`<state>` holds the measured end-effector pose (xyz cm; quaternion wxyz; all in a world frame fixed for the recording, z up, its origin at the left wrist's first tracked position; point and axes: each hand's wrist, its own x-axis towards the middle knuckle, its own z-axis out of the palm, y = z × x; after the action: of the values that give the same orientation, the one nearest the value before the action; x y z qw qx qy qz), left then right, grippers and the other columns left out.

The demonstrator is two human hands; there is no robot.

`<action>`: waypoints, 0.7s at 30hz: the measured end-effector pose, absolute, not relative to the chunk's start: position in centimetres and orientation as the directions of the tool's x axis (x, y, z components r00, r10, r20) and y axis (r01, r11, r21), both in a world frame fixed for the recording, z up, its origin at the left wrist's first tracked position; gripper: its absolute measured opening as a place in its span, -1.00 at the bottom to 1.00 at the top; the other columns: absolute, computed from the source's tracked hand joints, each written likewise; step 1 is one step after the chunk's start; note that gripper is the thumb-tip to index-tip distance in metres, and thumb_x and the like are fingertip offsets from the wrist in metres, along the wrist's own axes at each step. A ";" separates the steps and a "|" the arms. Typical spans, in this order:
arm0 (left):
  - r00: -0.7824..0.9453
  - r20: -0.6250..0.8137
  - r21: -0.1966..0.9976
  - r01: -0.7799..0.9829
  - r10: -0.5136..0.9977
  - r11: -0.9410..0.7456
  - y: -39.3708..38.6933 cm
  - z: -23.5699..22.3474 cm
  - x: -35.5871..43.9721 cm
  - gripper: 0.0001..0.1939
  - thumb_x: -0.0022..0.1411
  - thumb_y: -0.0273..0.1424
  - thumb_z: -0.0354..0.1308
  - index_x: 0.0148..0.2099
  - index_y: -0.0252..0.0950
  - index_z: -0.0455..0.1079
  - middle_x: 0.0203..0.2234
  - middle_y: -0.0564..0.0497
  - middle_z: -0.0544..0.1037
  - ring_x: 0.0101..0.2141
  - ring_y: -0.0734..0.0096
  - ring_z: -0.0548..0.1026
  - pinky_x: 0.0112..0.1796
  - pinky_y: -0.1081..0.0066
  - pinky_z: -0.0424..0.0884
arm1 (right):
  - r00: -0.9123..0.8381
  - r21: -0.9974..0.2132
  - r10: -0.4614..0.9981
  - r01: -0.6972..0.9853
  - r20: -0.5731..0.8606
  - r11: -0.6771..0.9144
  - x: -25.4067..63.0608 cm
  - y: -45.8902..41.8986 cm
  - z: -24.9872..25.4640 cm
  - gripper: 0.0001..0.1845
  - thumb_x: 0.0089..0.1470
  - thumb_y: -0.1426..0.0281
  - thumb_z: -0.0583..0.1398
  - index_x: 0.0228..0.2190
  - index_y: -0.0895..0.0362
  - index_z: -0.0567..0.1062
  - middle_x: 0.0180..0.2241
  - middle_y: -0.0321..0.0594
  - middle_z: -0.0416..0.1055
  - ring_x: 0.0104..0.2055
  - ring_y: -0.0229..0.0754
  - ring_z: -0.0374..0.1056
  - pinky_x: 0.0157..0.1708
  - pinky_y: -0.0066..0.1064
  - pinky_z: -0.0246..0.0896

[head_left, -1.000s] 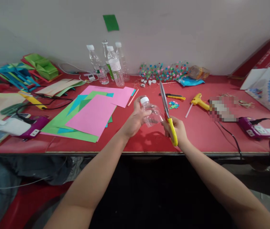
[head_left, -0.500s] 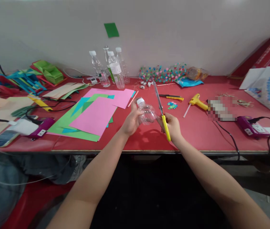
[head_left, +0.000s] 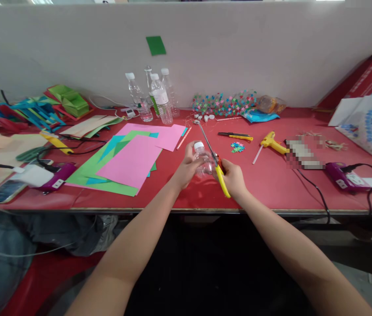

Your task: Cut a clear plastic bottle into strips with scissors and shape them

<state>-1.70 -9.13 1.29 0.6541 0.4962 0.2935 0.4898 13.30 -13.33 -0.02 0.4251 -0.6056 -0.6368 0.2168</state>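
Observation:
My left hand (head_left: 186, 169) is wrapped round the clear top part of a plastic bottle (head_left: 204, 163), its white cap still on and pointing up and away. In my right hand (head_left: 234, 177) is a pair of scissors (head_left: 219, 169) with yellow handles. Its long blades point up and to the left, beside the right side of the bottle top. Whether the blades touch the plastic I cannot tell. Both hands are just above the red table (head_left: 159, 193), close to its front edge.
Coloured paper sheets (head_left: 130, 160) lie to the left. Several plastic bottles (head_left: 162, 103) stand at the back. A box cutter (head_left: 235, 136), paper stars (head_left: 237, 147) and a yellow glue gun (head_left: 273, 142) lie to the right. Purple power sockets (head_left: 348, 176) and cords sit at the far right.
The bottle top has shifted slightly right and down. The scissors have moved left and tilted further left, closer to the bottle. Both hands keep their holds.

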 end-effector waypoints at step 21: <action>0.221 0.197 0.938 -0.326 0.955 -0.118 -8.6 1.1 -2.0 -0.34 0.07 -0.32 0.30 0.12 -0.10 0.01 -0.34 0.10 0.49 -0.40 0.47 0.53 -0.38 0.45 0.49 | -0.010 -0.832 0.982 0.530 0.186 0.163 14.2 -13.8 0.6 -0.48 -0.05 -0.05 0.19 -0.63 0.06 0.13 -0.66 -0.44 0.00 -0.58 -0.34 -0.08 -0.58 -0.47 -0.19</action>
<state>-2.01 -8.63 1.13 0.5892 0.5133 0.3062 0.5437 14.25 -13.80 0.55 0.3970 -0.5810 -0.6510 0.2846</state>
